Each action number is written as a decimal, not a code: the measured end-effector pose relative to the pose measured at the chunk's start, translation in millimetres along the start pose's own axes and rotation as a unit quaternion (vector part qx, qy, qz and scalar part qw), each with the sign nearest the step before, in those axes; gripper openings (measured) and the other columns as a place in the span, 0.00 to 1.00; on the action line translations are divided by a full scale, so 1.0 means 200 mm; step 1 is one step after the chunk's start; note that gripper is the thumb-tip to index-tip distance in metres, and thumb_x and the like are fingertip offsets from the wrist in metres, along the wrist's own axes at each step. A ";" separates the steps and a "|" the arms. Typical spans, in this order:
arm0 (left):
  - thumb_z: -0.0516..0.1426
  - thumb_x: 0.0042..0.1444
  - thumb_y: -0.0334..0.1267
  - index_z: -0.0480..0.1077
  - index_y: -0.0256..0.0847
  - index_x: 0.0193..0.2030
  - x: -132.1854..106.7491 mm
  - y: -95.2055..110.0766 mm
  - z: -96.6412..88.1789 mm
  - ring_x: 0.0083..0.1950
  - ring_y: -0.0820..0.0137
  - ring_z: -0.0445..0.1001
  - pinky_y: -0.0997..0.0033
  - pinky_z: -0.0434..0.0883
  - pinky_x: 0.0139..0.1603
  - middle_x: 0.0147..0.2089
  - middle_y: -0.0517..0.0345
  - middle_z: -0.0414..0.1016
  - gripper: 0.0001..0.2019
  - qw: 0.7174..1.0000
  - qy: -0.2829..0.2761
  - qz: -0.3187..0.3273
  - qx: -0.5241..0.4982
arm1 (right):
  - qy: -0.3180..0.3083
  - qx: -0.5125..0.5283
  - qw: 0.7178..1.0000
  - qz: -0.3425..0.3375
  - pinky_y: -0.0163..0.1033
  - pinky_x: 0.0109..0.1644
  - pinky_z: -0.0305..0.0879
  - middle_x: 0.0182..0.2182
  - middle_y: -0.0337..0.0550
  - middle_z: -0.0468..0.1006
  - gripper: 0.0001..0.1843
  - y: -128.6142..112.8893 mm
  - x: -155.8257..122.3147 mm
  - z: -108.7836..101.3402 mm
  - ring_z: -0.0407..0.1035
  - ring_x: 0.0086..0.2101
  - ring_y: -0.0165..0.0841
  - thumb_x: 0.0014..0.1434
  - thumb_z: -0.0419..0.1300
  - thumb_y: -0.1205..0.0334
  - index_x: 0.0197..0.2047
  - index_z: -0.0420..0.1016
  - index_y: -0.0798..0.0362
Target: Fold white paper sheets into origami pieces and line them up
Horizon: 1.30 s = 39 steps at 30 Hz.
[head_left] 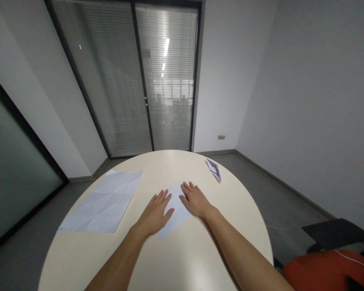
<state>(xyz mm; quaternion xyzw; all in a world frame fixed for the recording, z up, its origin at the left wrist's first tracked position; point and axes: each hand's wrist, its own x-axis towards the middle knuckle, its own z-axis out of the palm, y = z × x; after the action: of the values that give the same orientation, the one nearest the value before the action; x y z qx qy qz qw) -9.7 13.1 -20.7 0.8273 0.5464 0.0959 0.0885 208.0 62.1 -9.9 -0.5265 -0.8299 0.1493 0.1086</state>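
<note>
A white sheet of paper (176, 216) lies flat on the round table (182, 266), partly covered by my hands. My left hand (155, 212) rests on its left side, fingers stretched out and thumb pointing toward the middle. On the upper right edge lies my right hand (195, 200), palm down with its fingers spread. Neither hand grips anything. Under the palms the paper's outer edges are hidden, so I cannot tell its full shape.
A larger creased sheet (106, 204) lies at the table's left, reaching its edge. Near the far right edge sits a small folded paper piece (214, 169). An orange-red seat (327, 270) with a black armrest (336, 233) stands at the right. Glass doors (170, 81) with blinds are beyond.
</note>
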 end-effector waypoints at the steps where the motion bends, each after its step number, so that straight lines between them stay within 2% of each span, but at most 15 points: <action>1: 0.47 0.70 0.49 0.55 0.37 0.74 0.00 0.00 0.00 0.78 0.57 0.45 0.49 0.48 0.76 0.78 0.45 0.47 0.30 1.000 -0.001 -0.001 0.000 | 0.008 -0.002 1.000 0.012 0.59 0.74 0.38 0.74 0.54 0.50 0.35 0.01 0.00 -0.01 0.39 0.73 0.52 0.72 0.46 0.50 0.74 0.53 0.61; 5: 0.48 0.69 0.50 0.55 0.39 0.74 -0.01 0.01 -0.01 0.79 0.57 0.44 0.48 0.48 0.76 0.78 0.45 0.47 0.30 1.000 -0.001 0.000 -0.004 | 0.040 -0.006 0.999 0.014 0.60 0.74 0.37 0.73 0.53 0.53 0.32 0.02 0.00 -0.02 0.40 0.72 0.51 0.71 0.48 0.53 0.72 0.58 0.58; 10: 0.50 0.68 0.50 0.55 0.42 0.74 -0.01 0.00 -0.02 0.79 0.58 0.43 0.49 0.47 0.77 0.78 0.47 0.46 0.31 0.999 -0.002 0.027 -0.016 | 0.028 0.036 0.994 -0.095 0.58 0.74 0.39 0.73 0.51 0.53 0.32 -0.02 -0.01 -0.02 0.41 0.73 0.46 0.73 0.45 0.48 0.74 0.56 0.54; 12: 0.51 0.67 0.49 0.55 0.44 0.74 -0.02 0.00 -0.02 0.79 0.59 0.44 0.49 0.47 0.77 0.78 0.49 0.46 0.30 0.999 -0.005 0.049 -0.022 | 0.010 0.048 0.992 -0.115 0.56 0.74 0.41 0.73 0.51 0.54 0.33 -0.04 -0.01 -0.02 0.43 0.72 0.45 0.73 0.42 0.46 0.74 0.56 0.53; 16: 0.51 0.67 0.48 0.57 0.45 0.73 -0.02 0.01 -0.04 0.79 0.59 0.44 0.50 0.47 0.77 0.78 0.49 0.47 0.29 0.998 -0.011 0.053 -0.029 | -0.016 0.031 0.995 -0.089 0.56 0.74 0.40 0.73 0.54 0.53 0.35 -0.06 -0.01 0.00 0.43 0.72 0.48 0.73 0.39 0.44 0.74 0.57 0.57; 20: 0.55 0.64 0.49 0.55 0.46 0.74 -0.03 0.01 -0.06 0.79 0.56 0.43 0.47 0.46 0.77 0.79 0.49 0.45 0.33 0.998 -0.026 0.051 -0.029 | -0.011 0.006 1.000 -0.024 0.58 0.74 0.38 0.74 0.55 0.48 0.36 -0.04 -0.01 0.00 0.39 0.73 0.51 0.72 0.43 0.46 0.75 0.53 0.59; 23: 0.57 0.62 0.50 0.55 0.48 0.74 -0.04 0.01 -0.07 0.79 0.55 0.40 0.46 0.45 0.77 0.79 0.50 0.43 0.35 0.997 -0.025 0.066 -0.024 | 0.010 -0.006 1.000 0.005 0.59 0.74 0.37 0.74 0.56 0.48 0.35 -0.02 0.00 -0.01 0.38 0.73 0.52 0.72 0.46 0.50 0.74 0.54 0.61; 28: 0.55 0.64 0.52 0.55 0.46 0.74 -0.05 0.03 -0.06 0.79 0.56 0.43 0.46 0.45 0.77 0.78 0.49 0.46 0.34 0.998 -0.017 0.063 -0.020 | 0.047 0.007 0.998 -0.039 0.58 0.74 0.39 0.74 0.56 0.49 0.30 -0.03 -0.01 -0.02 0.39 0.73 0.48 0.70 0.48 0.55 0.71 0.60 0.59; 31: 0.52 0.66 0.53 0.55 0.44 0.74 -0.03 0.05 -0.04 0.78 0.55 0.45 0.45 0.48 0.76 0.78 0.48 0.48 0.33 1.000 0.001 0.016 -0.012 | 0.047 0.026 0.994 -0.094 0.55 0.74 0.43 0.73 0.56 0.52 0.29 -0.06 -0.02 -0.02 0.40 0.73 0.47 0.71 0.48 0.53 0.71 0.61 0.57; 33: 0.49 0.68 0.52 0.56 0.42 0.74 -0.02 0.06 -0.03 0.78 0.54 0.47 0.45 0.49 0.76 0.77 0.46 0.49 0.31 1.000 0.013 -0.017 -0.003 | 0.024 0.030 0.992 -0.122 0.55 0.74 0.44 0.73 0.56 0.54 0.30 -0.07 -0.03 -0.01 0.42 0.72 0.47 0.71 0.47 0.51 0.71 0.61 0.58; 36: 0.49 0.68 0.49 0.57 0.40 0.74 -0.01 0.07 -0.02 0.78 0.53 0.48 0.46 0.51 0.75 0.77 0.46 0.49 0.30 0.999 0.018 -0.033 0.009 | -0.017 0.025 0.993 -0.112 0.56 0.74 0.42 0.73 0.58 0.53 0.34 -0.08 -0.03 0.00 0.43 0.72 0.49 0.71 0.47 0.48 0.73 0.56 0.60; 39: 0.51 0.67 0.49 0.59 0.40 0.73 -0.02 0.07 -0.04 0.77 0.52 0.51 0.47 0.52 0.75 0.77 0.45 0.52 0.31 0.999 0.023 -0.024 0.021 | -0.021 0.015 0.997 -0.074 0.58 0.74 0.38 0.73 0.57 0.50 0.37 -0.07 -0.02 0.00 0.40 0.73 0.49 0.72 0.45 0.46 0.75 0.52 0.61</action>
<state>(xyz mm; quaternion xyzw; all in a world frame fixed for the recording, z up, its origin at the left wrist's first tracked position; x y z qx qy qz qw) -1.3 4.3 -10.6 0.8134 0.5696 0.1017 0.0607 198.1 53.2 -4.6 -0.4589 -0.8662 0.1642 0.1103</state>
